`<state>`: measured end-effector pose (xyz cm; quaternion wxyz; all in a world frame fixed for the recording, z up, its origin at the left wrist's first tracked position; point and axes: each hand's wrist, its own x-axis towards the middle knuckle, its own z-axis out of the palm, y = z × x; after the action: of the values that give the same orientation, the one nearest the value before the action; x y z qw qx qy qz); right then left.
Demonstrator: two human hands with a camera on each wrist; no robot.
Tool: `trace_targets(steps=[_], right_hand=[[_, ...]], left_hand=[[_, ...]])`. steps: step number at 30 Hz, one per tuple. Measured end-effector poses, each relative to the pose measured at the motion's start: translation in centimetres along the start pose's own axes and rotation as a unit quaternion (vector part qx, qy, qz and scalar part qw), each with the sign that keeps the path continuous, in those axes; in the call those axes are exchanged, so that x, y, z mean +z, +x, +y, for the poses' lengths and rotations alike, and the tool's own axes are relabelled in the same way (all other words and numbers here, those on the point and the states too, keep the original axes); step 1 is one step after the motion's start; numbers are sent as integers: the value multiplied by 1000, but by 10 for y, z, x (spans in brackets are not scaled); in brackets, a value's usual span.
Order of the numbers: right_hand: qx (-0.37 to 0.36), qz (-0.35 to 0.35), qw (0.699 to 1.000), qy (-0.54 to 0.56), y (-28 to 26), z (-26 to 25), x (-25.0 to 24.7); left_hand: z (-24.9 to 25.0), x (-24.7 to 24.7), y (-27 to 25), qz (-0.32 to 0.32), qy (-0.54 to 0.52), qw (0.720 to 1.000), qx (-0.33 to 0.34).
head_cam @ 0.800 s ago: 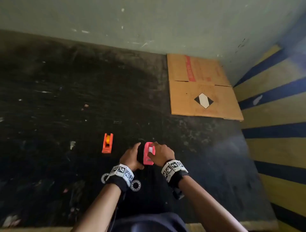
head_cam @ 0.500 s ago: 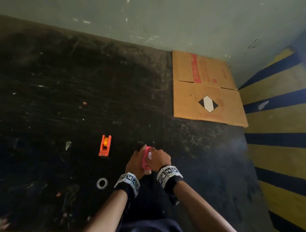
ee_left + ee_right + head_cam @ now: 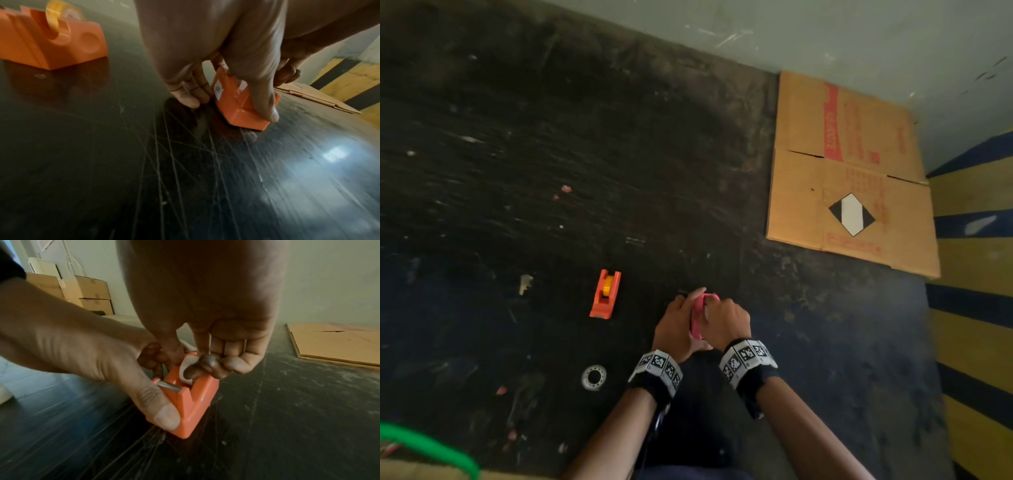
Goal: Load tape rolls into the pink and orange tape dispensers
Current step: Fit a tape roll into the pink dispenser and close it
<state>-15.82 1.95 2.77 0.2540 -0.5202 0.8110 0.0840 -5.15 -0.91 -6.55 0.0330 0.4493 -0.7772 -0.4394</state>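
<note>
Both hands were down on the dark floor [image 3: 585, 171], closed in on the pink tape dispenser [image 3: 698, 317], which sat between them near the floor's near edge. The left hand [image 3: 677, 329] gripped it from the left side, thumb laid along one wall and fingers behind the other. The right hand [image 3: 726, 320] came in from above, its fingertips [image 3: 205, 365] curled and pinching a white tape roll [image 3: 188, 368] seated in the dispenser's slot.

To the left, well apart from the hands, the orange tape dispenser [image 3: 605, 294] stood with a yellow roll [image 3: 607, 285] already in it. A clear tape roll [image 3: 593, 377] lay flat on the floor nearer the person, just left of the left wrist. Flattened cardboard [image 3: 849, 171] lay at the floor's far right corner against the wall.

The head view hid the slot behind the knuckles. The right wrist view showed it plainly, along with the metal cutter blade [image 3: 169, 386] beside the left thumb. The left wrist view showed the dispenser's base touching the floor and a small white label on its side, plus the orange dispenser off at upper left.
</note>
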Motion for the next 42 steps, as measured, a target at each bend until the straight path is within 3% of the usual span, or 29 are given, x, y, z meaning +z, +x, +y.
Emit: trace_targets(steps=[6,16,23,25,30,34,38,42], right_hand=[[-6,25,999,25,-14,-1,7],[19,68,992,108,-18,3,28],[13,138,969,203,-48,10,36],[3,183,956,230,-56,12,33],[-30,254,913,317,-66,17,28],[-56,218,873,432,-78,9,17],[-64,175,802,567,-89,1,9],[-72,141,738,656,-103,-6,2]], left_hand=[[13,-11,0,-18,35,999,33],[21,-16,0,-42,51,998,-16],[23,-19,-7,-32,-31,999,-16],[21,-24,-12,-7,-63,998,-29],[19,-56,-31,28,-27,999,38],[36,-81,-48,-30,-197,979,42],[50,-90,-67,-65,-336,939,-23],[49,-91,-74,-72,-423,903,-25]])
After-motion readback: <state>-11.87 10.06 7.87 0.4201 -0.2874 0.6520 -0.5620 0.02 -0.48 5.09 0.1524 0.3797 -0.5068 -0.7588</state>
